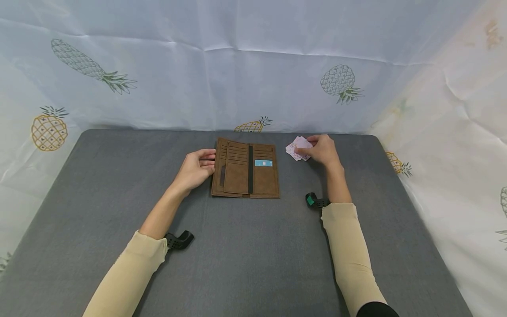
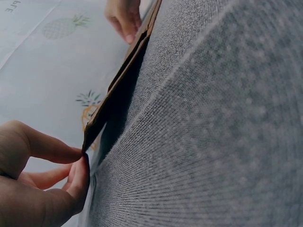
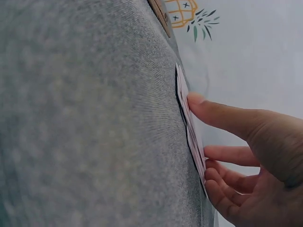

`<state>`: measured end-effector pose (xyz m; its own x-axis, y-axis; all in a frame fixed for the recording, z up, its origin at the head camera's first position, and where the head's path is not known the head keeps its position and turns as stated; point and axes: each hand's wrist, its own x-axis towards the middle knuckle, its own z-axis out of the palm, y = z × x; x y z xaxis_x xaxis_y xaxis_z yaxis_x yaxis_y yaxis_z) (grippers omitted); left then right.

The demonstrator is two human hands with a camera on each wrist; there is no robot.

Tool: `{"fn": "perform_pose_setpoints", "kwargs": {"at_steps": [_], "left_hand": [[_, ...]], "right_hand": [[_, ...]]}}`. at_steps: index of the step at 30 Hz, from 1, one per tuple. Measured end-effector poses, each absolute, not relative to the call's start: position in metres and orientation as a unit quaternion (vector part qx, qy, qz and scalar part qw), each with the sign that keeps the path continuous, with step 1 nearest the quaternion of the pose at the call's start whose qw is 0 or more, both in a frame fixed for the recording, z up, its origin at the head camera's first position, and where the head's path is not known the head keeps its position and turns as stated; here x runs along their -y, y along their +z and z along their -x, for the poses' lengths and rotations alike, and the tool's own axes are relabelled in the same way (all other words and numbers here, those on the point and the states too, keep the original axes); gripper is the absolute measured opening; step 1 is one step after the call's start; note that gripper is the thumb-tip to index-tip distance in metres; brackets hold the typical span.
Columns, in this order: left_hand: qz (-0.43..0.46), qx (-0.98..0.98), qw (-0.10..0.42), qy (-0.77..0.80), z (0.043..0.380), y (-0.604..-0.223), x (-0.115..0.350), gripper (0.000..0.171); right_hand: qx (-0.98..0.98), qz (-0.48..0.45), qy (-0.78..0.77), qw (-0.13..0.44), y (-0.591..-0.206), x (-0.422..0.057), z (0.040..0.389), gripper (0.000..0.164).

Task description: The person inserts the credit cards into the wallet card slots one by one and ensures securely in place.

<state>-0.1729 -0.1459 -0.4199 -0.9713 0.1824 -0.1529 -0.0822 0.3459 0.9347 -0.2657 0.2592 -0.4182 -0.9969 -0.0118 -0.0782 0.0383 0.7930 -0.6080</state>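
A brown bifold wallet (image 1: pixel 237 182) lies spread out on the grey table, with card slots on both halves and a dark strip down its middle. One blue card (image 1: pixel 263 163) shows in a slot on the right half. My left hand (image 1: pixel 194 169) pinches the wallet's left edge between thumb and fingers, and in the left wrist view that edge is raised off the cloth. To the wallet's right, my right hand (image 1: pixel 322 152) grips a fanned bunch of pale pink cards (image 1: pixel 298 147), thumb on top and fingers along the far edge. The cards lie close over the cloth.
Grey cloth covers the table (image 1: pixel 245 264), whose back edge runs just behind the wallet and cards. A white curtain (image 1: pixel 222 79) printed with pineapples hangs behind it and on both sides. Black wrist devices (image 1: pixel 180 241) sit at both sleeve cuffs.
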Motion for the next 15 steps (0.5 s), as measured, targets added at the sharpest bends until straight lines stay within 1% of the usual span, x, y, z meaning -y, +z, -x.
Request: {"fn": "perform_pose_setpoints", "kwargs": {"at_steps": [11,15], "left_hand": [[-0.029,-0.814,0.114,0.57,0.1737,-0.4197,0.1463,0.059],[-0.027,-0.813,0.114,0.57,0.174,-0.4196,0.1461,0.059]], "right_hand": [[-0.945,-0.012,-0.325,0.043,-0.4177,-0.2588,0.2656,0.071],[-0.941,-0.01,-0.338,0.032,-0.4183,-0.2587,0.2654,0.071]]}}
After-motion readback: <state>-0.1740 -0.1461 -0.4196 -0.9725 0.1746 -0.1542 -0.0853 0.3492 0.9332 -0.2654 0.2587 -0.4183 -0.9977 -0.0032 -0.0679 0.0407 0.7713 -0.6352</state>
